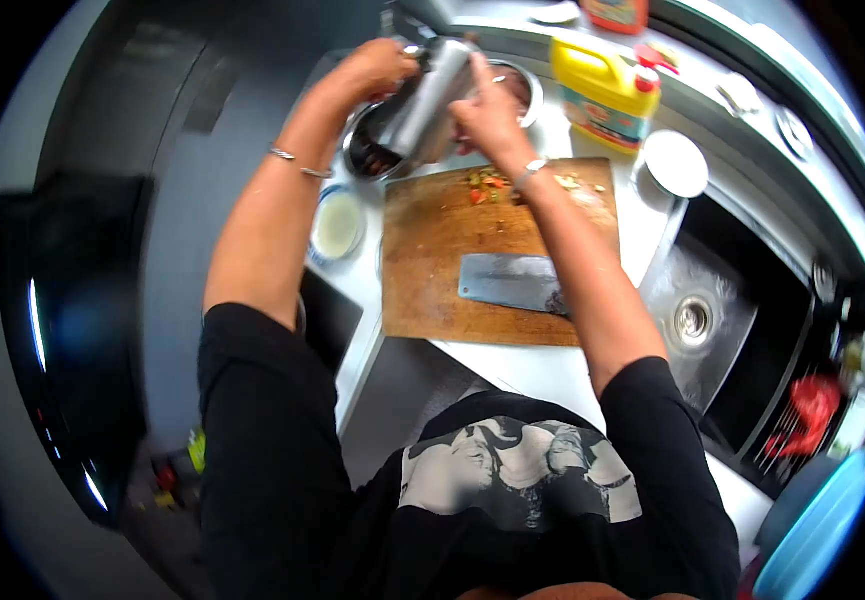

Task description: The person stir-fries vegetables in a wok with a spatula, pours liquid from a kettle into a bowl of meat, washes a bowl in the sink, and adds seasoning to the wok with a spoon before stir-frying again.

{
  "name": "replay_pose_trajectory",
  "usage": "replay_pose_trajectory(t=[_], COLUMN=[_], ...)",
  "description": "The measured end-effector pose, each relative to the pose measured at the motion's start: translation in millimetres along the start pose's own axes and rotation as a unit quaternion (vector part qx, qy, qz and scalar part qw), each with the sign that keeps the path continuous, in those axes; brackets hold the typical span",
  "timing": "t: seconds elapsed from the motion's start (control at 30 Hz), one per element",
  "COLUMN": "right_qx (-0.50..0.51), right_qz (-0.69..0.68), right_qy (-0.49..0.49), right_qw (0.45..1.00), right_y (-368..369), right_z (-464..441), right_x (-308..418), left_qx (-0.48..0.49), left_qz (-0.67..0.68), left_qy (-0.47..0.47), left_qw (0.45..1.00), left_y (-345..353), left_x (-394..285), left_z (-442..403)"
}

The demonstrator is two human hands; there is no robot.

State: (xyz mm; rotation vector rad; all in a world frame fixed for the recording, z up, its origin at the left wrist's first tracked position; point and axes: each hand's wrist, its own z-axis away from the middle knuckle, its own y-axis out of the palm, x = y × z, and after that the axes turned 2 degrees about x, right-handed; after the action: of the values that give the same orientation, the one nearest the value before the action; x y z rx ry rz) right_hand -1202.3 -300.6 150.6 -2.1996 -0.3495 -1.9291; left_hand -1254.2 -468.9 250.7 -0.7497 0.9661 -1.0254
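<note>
My left hand (384, 68) is closed around the upper left of a shiny metal container (430, 105), blurred by motion. My right hand (490, 115) grips its right side, one finger stretched along it. The container is tilted above a metal bowl (354, 160) with dark contents; whether they touch I cannot tell. Another metal bowl (532, 90) shows partly behind my right hand. Below my hands lies a wooden cutting board (422, 250) with chopped orange and green bits (487, 186). A cleaver (507, 280) rests on it, its right end hidden by my forearm.
A yellow jug (602, 95) and a white round container (676, 163) stand right of the board. Left of it is a bowl of pale liquid (336, 224). A sink (697, 315) is at right, with a red bag (812, 405) and blue basin (817, 535) beyond.
</note>
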Motion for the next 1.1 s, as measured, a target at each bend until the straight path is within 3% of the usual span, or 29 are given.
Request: replay_pose_trajectory(t=[0.07, 0.13, 0.17, 0.2, 0.27, 0.33, 0.4, 0.53, 0.6, 0.7, 0.8, 0.87, 0.97, 1.1], right_qx=[0.065, 0.101, 0.113, 0.129, 0.084, 0.113, 0.087, 0.008, 0.037, 0.120, 0.264, 0.359, 0.480, 0.523], right_qz=[-0.078, -0.087, -0.084, -0.087, -0.081, -0.065, -0.023, -0.098, -0.118, -0.068, -0.001, 0.004, 0.097, 0.183], right_qy=[0.013, -0.013, -0.027, -0.041, -0.061, -0.083, -0.132, -0.124, -0.113, -0.067, -0.039, -0.065, -0.134, -0.191], right_qw=[0.995, 0.991, 0.990, 0.987, 0.991, 0.988, 0.987, 0.987, 0.986, 0.988, 0.964, 0.931, 0.861, 0.810], right_y=[-8, -13, -17, -20, -26, -46, -36, -47, -37, 24, 88, 139, 222, 313], right_z=[18, 33, 41, 51, 83, 102, 123, 142, 139, 142, 166, 182, 230, 277], right_x=[26, 38, 43, 53, 87, 92, 82, 90, 83, 54, 51, 29, 53, 80], left_qx=[-0.022, -0.110, -0.171, -0.192, -0.332, -0.367, -0.335, -0.356, -0.353, -0.346, -0.345, -0.362, -0.426, -0.525], left_qz=[0.104, 0.143, 0.050, 0.089, 0.212, 0.299, 0.368, 0.404, 0.465, 0.508, 0.554, 0.539, 0.519, 0.526], left_qy=[-0.007, 0.048, 0.067, 0.060, 0.077, 0.099, 0.047, 0.003, -0.041, -0.064, -0.102, -0.149, -0.204, -0.243], left_qw=[0.994, 0.982, 0.982, 0.975, 0.916, 0.875, 0.866, 0.843, 0.811, 0.786, 0.750, 0.746, 0.712, 0.624], left_y=[16, 39, 43, 48, 86, 102, 110, 147, 169, 207, 228, 245, 260, 270], left_x=[28, 39, 34, 30, 46, 50, 68, 78, 86, 126, 140, 163, 185, 239], left_z=[17, 52, 76, 100, 117, 157, 223, 331, 381, 446, 521, 561, 639, 724])
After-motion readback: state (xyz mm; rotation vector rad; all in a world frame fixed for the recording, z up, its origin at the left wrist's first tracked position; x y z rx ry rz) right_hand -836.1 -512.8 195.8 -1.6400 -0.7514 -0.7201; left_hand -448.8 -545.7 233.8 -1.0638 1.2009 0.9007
